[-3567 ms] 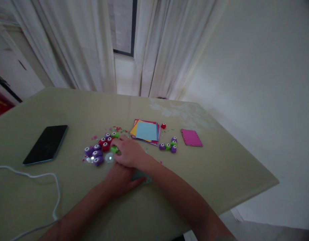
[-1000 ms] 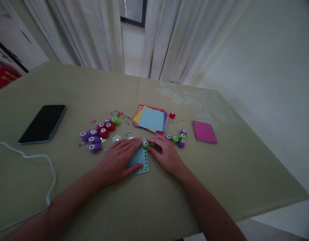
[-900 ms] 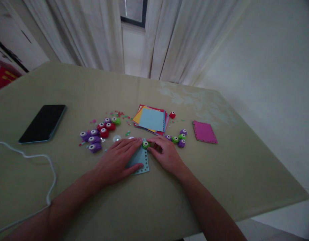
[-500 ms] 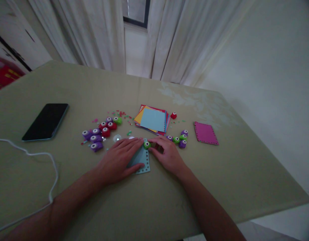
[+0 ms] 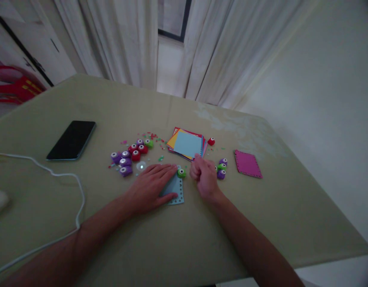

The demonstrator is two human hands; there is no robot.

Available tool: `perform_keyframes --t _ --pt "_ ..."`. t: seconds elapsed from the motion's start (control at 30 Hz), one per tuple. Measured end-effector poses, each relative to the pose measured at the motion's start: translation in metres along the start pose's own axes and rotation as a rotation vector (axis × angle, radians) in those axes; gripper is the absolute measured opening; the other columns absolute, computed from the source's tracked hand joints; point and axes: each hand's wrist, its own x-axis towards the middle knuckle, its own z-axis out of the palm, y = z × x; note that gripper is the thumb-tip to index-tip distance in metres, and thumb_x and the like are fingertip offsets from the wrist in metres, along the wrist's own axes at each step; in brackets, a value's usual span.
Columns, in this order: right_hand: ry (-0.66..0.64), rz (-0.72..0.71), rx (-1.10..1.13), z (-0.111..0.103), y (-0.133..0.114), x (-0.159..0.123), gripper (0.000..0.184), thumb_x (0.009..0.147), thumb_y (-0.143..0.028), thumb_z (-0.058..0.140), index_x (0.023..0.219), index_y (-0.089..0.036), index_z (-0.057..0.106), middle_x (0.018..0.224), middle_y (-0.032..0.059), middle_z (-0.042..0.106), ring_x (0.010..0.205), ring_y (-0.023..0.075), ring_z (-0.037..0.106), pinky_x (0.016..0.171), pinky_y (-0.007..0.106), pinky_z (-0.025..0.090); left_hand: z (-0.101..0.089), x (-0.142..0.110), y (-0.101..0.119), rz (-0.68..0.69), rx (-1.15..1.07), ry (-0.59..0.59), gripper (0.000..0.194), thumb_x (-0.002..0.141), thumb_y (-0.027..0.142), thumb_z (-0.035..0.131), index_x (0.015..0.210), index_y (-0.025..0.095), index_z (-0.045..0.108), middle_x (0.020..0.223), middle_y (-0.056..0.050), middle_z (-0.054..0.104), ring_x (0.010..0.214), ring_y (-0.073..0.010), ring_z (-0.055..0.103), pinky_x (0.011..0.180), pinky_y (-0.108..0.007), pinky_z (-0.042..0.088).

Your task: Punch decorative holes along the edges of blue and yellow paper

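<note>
Right grip (image 5: 203, 175), now fisted, has moved off the green punch (image 5: 181, 173).

Pale blue card (image 5: 176, 185) lying flat, little holes along its right and near edges, chunky green eyeball punch (image 5: 181, 173) parked at its far right corner.

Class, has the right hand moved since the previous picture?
Yes: judged against the green punch beside the left hand, the right hand has moved rightward, leaving a gap.
</note>
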Motion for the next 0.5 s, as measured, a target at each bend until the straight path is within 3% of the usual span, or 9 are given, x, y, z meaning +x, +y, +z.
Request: perform_keyframes --t 0.07,0.2,0.4,0.5 --pt "-0.068 0.028 0.079 0.012 -0.020 0.012 0.074 0.092 -0.075 0.069 0.055 -0.026 0.026 0.049 -0.0111 0.018 0.042 0.0075 0.012 0.041 0.027 0.013 0.001 0.000 0.000 -0.001 -0.006 0.007 0.070 0.105 0.056 0.061 0.164 0.021 0.045 0.162 -0.014 0.059 0.148 -0.0321 0.056 0.125 -0.050 0.039" --pt "-0.101 -0.144 0.066 0.026 -0.040 0.021 0.074 0.095 -0.072 0.070 0.053 -0.026 0.029 0.049 -0.0094 0.021 0.042 0.0074 0.016 0.044 0.027 0.016 0.001 0.001 0.001 -0.012 -0.027 0.010 0.072 0.104 0.055 0.063 0.165 0.023 0.044 0.162 -0.014 0.059 0.148 -0.0325 0.056 0.125 -0.050 0.038" --pt "-0.077 0.000 -0.136 0.028 0.008 0.013 0.073 0.093 -0.081 0.062 0.055 -0.027 0.033 0.048 -0.0087 0.025 0.045 0.0097 0.021 0.045 0.029 0.019 0.002 0.002 0.003 -0.019 -0.018 0.000 0.072 0.102 0.055 0.064 0.161 0.018 0.047 0.161 -0.016 0.060 0.148 -0.0342 0.055 0.125 -0.052 0.038" --pt "-0.088 -0.012 -0.165 0.023 0.012 0.007 0.071 0.098 -0.081 0.056 0.058 -0.027 0.031 0.052 -0.0075 0.026 0.050 0.0116 0.023 0.048 0.030 0.020 0.002 0.002 0.002 -0.012 -0.020 0.009 0.071 0.102 0.055 0.064 0.162 0.020 0.047 0.160 -0.015 0.061 0.148 -0.0340 0.055 0.124 -0.052 0.038"
